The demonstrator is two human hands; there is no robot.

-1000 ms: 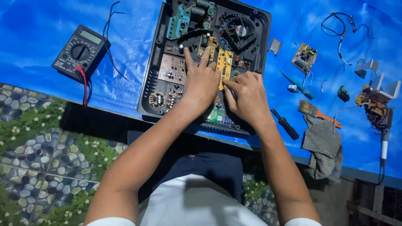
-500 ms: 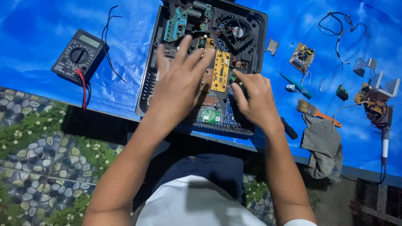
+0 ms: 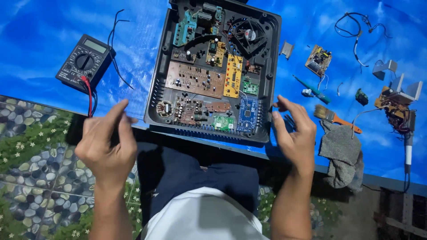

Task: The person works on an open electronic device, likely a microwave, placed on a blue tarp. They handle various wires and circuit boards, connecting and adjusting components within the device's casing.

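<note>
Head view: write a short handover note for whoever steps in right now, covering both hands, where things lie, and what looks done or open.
Left hand: empty, fingers loosely curled, off the near left corner of the open black case.
Right hand: empty, open, beside the case's near right corner.
Case lies lid-off on the blue sheet, circuit boards exposed.
Multimeter sits to the left; brush, grey cloth and loose small board to the right.
Neither hand touches the boards.
</note>
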